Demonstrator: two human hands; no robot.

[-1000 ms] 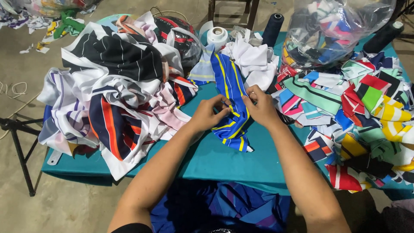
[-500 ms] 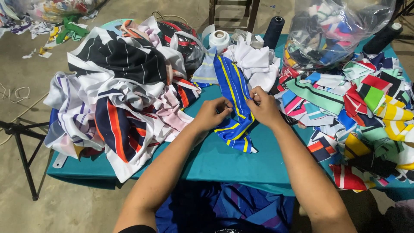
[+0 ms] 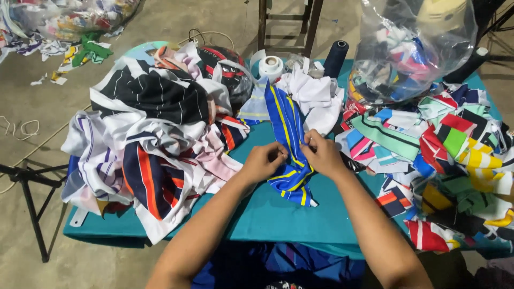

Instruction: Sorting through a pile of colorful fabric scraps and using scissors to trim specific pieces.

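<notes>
Far left, off the worktop (image 3: 278, 225): a black stand leg (image 3: 29, 200) on the floor (image 3: 48, 267), and a clear bag of scraps (image 3: 75, 13) at the top corner with loose green and yellow scraps (image 3: 88, 51) spilled beside it; on the left end of the teal worktop sits a heap of cloth (image 3: 150, 144), white, navy and black pieces with orange and red stripes, draped over the front edge; behind the heap, a white tape roll (image 3: 271, 67) and a dark thread cone (image 3: 335, 58), near the back edge; a white cloth (image 3: 313, 99) lies just right of the roll.

Centre: the blue strip (image 3: 286, 139) with yellow and white stripes runs from near the tape roll down toward you, lying flat on the worktop; your left hand (image 3: 263, 162) is pinched on its left edge, your right hand (image 3: 321, 155) pinched on its right edge; both hands closed on the strip at about mid-length, fingertips nearly meeting over it; forearms come in from the bottom.

Right: a big clear bag (image 3: 415, 48) stuffed with coloured pieces stands at the back; in front of it a spread of small striped collar pieces (image 3: 455, 160), green, red, yellow, blue, covering the right end of the worktop, just beside your right hand.
</notes>
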